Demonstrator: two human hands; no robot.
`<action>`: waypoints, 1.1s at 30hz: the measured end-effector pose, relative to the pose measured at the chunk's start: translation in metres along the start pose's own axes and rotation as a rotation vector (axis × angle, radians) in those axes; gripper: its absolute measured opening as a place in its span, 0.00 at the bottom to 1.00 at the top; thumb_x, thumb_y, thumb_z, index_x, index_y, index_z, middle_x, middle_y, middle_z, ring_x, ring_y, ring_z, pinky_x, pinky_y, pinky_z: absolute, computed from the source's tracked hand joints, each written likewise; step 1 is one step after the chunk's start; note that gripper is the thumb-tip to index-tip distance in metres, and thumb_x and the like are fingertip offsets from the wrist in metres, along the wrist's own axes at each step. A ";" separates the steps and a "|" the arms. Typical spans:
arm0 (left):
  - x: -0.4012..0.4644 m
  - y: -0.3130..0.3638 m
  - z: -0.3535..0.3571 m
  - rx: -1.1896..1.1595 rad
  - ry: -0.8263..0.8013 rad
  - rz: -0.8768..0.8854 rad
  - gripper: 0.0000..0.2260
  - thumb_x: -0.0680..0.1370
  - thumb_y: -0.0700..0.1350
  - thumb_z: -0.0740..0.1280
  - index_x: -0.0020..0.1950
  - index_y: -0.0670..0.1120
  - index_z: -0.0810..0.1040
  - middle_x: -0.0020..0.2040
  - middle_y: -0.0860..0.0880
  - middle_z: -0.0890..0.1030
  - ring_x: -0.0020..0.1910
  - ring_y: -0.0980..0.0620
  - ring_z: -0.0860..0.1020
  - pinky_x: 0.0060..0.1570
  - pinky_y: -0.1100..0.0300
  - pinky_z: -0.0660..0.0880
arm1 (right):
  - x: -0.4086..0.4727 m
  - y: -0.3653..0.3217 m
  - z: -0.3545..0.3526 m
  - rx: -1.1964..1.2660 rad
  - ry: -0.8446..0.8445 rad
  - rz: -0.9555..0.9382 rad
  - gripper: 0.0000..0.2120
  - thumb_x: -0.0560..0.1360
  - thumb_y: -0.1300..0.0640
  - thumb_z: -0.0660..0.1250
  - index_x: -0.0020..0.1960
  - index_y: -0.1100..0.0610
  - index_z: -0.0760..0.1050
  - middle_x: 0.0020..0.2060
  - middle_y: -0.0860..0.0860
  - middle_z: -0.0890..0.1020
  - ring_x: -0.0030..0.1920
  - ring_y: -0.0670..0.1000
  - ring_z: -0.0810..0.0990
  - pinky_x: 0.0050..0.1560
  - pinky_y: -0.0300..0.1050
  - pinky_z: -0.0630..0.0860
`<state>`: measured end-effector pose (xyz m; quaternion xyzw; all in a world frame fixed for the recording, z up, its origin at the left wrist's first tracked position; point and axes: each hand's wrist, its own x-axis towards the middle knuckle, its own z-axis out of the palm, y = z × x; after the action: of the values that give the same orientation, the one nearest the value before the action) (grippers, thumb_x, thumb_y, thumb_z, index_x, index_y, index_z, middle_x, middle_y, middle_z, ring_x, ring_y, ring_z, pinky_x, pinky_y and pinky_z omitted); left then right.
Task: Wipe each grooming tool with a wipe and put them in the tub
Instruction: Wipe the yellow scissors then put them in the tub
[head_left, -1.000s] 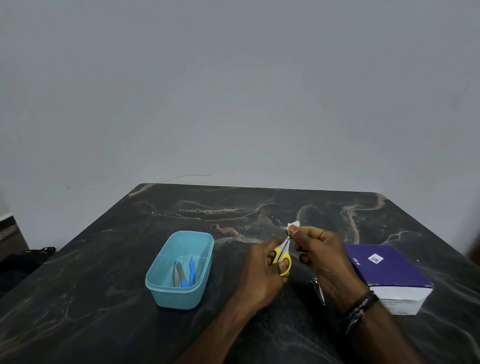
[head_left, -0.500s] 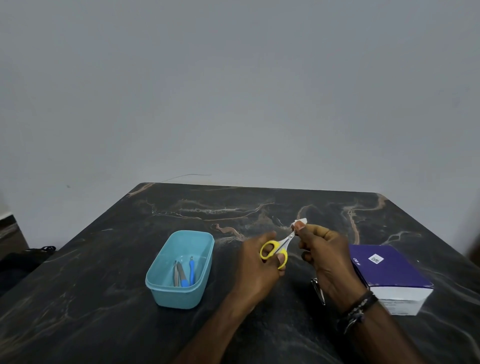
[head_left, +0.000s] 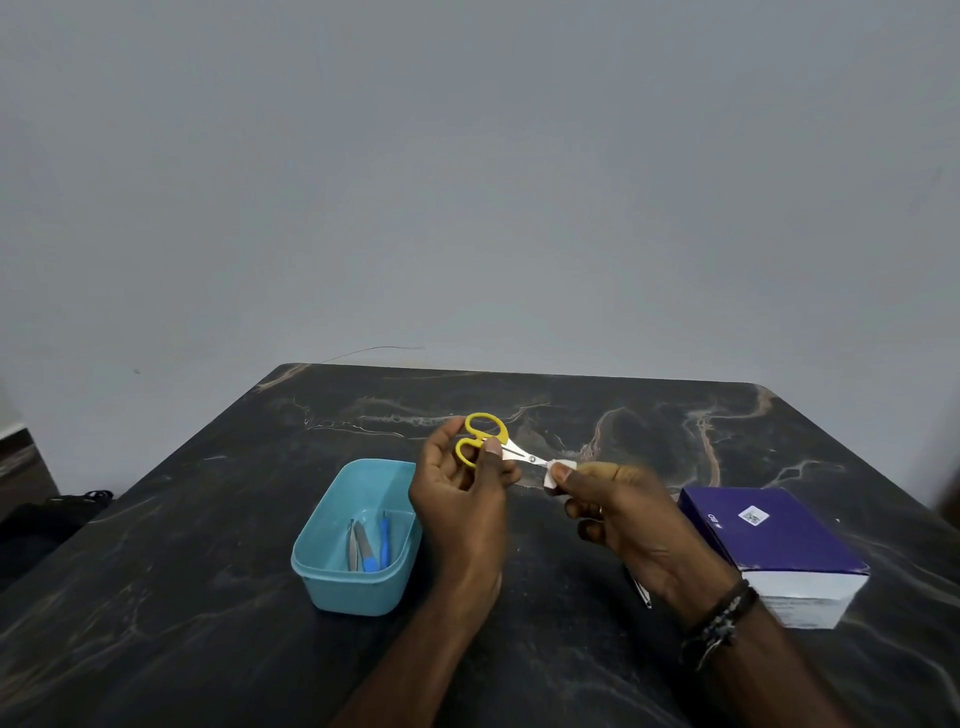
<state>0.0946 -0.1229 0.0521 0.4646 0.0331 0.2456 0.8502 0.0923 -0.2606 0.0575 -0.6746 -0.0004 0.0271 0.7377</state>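
Note:
My left hand (head_left: 460, 499) holds small yellow-handled scissors (head_left: 485, 441) by the handles, blades pointing right. My right hand (head_left: 618, 512) pinches a small white wipe (head_left: 557, 474) around the blade tips. Both hands hover above the dark marble table (head_left: 208, 597). A light blue tub (head_left: 358, 540) stands just left of my left hand; inside lie metal tweezers (head_left: 357, 545) and a blue-handled tool (head_left: 384, 543). A metal nail clipper (head_left: 640, 590) lies on the table, mostly hidden under my right wrist.
A purple and white box (head_left: 769, 551) sits on the table to the right of my right hand. The table's far edge meets a plain grey wall. A dark object (head_left: 47, 519) lies on the floor at the left.
My left hand has turned the scissors so the yellow handles now point up and left, and lifted them a little. My right hand with the wipe slid toward the blade tips.

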 end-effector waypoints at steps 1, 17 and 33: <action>0.001 0.000 0.000 -0.011 0.019 0.008 0.13 0.75 0.33 0.69 0.57 0.44 0.76 0.45 0.45 0.84 0.37 0.53 0.83 0.37 0.57 0.82 | -0.001 0.001 0.001 -0.025 -0.026 -0.002 0.08 0.73 0.56 0.71 0.42 0.62 0.84 0.38 0.53 0.82 0.33 0.45 0.72 0.33 0.39 0.66; -0.002 -0.007 -0.002 0.246 -0.078 0.116 0.09 0.76 0.37 0.70 0.54 0.47 0.80 0.44 0.49 0.85 0.43 0.51 0.84 0.42 0.51 0.82 | -0.002 0.004 0.003 -0.148 -0.045 -0.013 0.12 0.73 0.56 0.71 0.43 0.66 0.83 0.33 0.56 0.77 0.32 0.46 0.71 0.31 0.38 0.64; 0.002 -0.010 -0.006 0.364 -0.071 0.136 0.15 0.76 0.40 0.70 0.62 0.47 0.79 0.49 0.55 0.84 0.48 0.55 0.83 0.49 0.45 0.81 | -0.007 -0.002 0.002 -0.260 -0.183 -0.043 0.09 0.74 0.56 0.70 0.39 0.60 0.83 0.30 0.53 0.79 0.31 0.44 0.73 0.31 0.37 0.65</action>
<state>0.0990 -0.1220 0.0413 0.6200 0.0153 0.2757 0.7344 0.0850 -0.2587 0.0597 -0.7588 -0.0855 0.0727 0.6416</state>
